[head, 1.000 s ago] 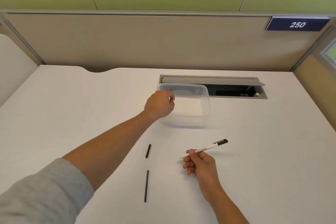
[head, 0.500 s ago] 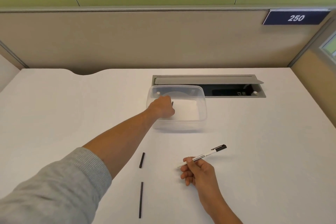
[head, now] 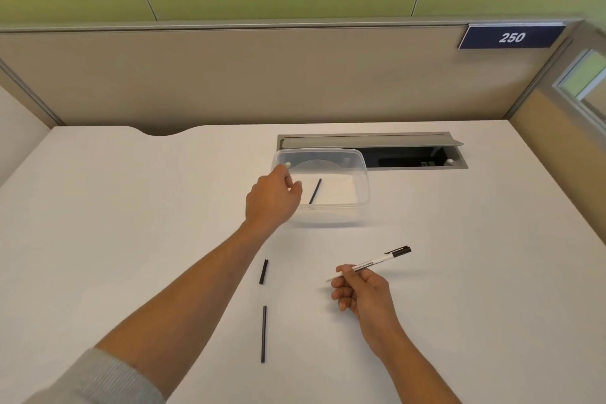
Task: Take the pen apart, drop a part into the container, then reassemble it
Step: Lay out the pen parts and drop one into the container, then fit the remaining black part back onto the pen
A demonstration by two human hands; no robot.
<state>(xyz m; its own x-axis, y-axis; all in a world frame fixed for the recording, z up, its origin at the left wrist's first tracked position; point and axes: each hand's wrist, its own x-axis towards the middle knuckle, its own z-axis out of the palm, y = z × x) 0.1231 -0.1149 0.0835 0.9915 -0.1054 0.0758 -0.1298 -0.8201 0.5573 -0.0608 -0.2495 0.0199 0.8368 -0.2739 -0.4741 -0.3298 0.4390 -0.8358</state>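
Fingers of left hand (head: 273, 198) loosely curled over container (head: 362, 197); right hand (head: 364, 292) pinches pen barrel (head: 367, 264).

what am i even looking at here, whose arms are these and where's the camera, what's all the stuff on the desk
There is no machine: these are a person's two bare arms, filmed by a wide-angle camera worn on the head, looking forward and down at a white desk.

The left hand reaches over the near left corner of a clear plastic container, its fingers loosely curled and holding nothing. A thin black pen part lies inside the container.

The right hand pinches a white pen barrel with a black end.

Two more black pen pieces lie on the desk between the arms: a short black piece and, nearer the person, a long thin black rod. Behind the container is a grey cable hatch.
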